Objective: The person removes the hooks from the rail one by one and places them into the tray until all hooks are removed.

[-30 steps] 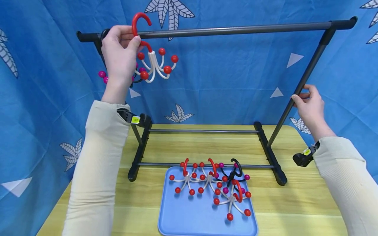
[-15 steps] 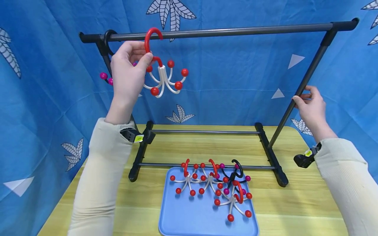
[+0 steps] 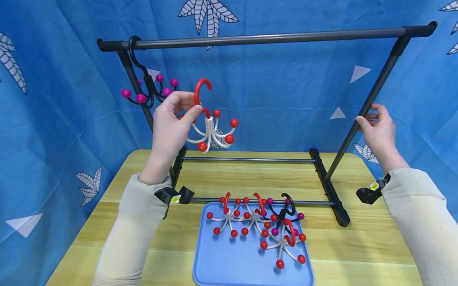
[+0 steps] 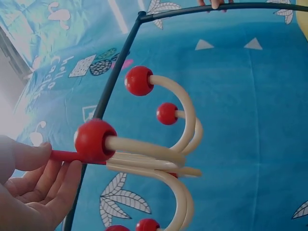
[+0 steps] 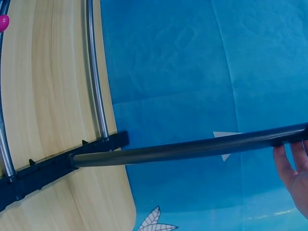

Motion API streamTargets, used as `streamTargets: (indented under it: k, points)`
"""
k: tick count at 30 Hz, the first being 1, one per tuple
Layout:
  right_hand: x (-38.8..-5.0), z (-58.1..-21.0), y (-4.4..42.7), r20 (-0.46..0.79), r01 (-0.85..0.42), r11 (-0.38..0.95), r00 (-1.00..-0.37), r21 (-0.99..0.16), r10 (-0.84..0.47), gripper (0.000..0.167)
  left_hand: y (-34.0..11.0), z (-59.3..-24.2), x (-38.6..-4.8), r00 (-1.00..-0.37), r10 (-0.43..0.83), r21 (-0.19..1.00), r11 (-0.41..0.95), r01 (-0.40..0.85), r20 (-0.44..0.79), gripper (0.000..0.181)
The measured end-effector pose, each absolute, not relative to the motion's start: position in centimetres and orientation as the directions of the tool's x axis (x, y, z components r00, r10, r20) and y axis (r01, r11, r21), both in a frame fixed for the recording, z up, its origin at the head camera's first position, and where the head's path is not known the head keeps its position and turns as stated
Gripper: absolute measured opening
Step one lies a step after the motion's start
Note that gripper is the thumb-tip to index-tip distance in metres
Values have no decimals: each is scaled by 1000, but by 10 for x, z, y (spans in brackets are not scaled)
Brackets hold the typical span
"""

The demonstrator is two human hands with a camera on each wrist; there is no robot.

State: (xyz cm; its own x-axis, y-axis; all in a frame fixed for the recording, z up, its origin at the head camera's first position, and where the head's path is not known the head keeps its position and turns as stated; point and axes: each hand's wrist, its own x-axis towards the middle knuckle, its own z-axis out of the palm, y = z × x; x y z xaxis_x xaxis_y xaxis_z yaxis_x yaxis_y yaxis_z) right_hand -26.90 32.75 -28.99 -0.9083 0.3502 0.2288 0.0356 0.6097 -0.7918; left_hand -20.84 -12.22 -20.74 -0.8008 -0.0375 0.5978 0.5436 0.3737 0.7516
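My left hand (image 3: 171, 123) pinches the red hook of a white multi-arm hanger (image 3: 209, 125) with red ball tips. It hangs in the air below the rack's top rail (image 3: 264, 39), apart from it. Up close in the left wrist view, thumb and fingers grip the red stem beside the white arms (image 4: 144, 161). A black hanger (image 3: 148, 83) with magenta balls hooks over the rail's left end, just above my left hand. My right hand (image 3: 379, 129) holds the rack's right post (image 3: 383, 81), its thumb on the near side; the right wrist view shows only some of its fingers (image 5: 284, 163).
A blue tray (image 3: 229, 266) lies on the wooden table (image 3: 358, 254), partly under the rack's front bar. On it are three white hangers with red balls, such as the left one (image 3: 228, 216), and a black one (image 3: 282, 213). Blue patterned cloth (image 3: 286, 95) hangs behind.
My left hand has come down and to the right from the top rail, carrying the white hanger. The black hanger behind it is now uncovered. My right hand keeps its place on the post.
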Motion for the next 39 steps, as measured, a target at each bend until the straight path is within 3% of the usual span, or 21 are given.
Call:
streamTargets:
  k: [17,39]
  points:
    - [-266,-292,326,281,-49,557,-898,-829,340,51,-113,-248,-183,-857,64,809,300,505,512,24]
    - [-267,-294,326,272,-41,564,-903,-825,333,52,-98,-310,-155,-902,238,893,190,408,361,19]
